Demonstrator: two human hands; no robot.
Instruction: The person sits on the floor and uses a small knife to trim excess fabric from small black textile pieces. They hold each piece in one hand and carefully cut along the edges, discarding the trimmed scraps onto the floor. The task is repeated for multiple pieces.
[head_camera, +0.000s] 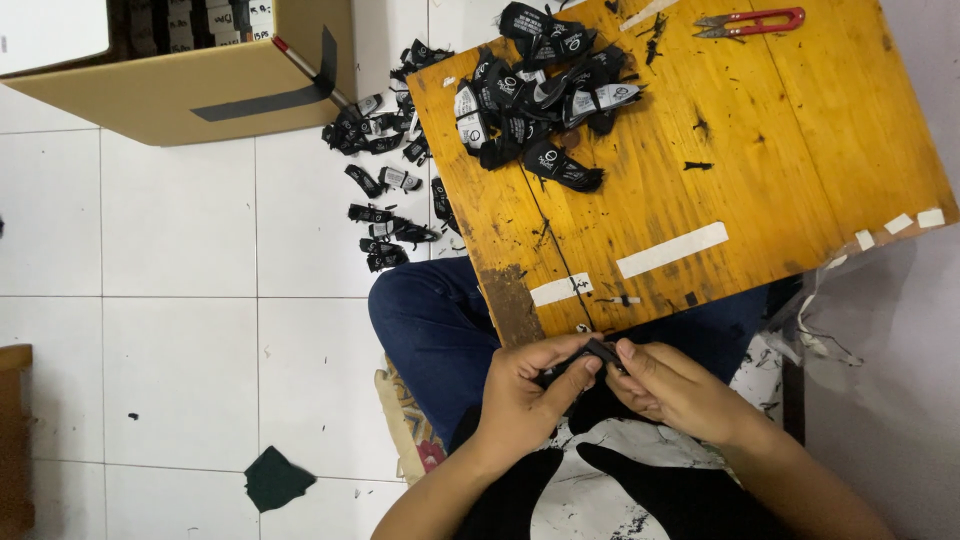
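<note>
Head view only. Hands meet at lower centre of the frame, just below the near edge of the worn yellow wooden table (760, 130). Left hand (525, 395) and right hand (672, 388) both pinch one small black fabric label piece (598, 352) between thumbs and fingertips; each grip is closed on it, the left from the left end, the right from the right end. The piece sits over the lap, just clear of the table edge.

Handling, as a judgement: very light, soft, limp, thin woven cloth; it will fold or slip rather than break. Best taken at its ends or edges with fingertip pinches, as here.

Upper centre: heap of black-and-white folded fabric labels (535, 90) on the table, matt cloth, crumpled and overlapping. More of the same kind lie scattered on the white glazed floor tiles (180, 230) just left of the table, as loose black labels (385, 180). Top right: red-handled metal thread snips (752, 22), lying flat, well apart from the hands. Strips of white tape (672, 250) stuck to the tabletop; black thread scraps dot the wood.

Upper left: open brown cardboard box (180, 90) with a black tape strip. Lower left: dark green cloth scrap (275, 478) on the floor. Blue denim trouser leg (430, 330) under the table's left side.
</note>
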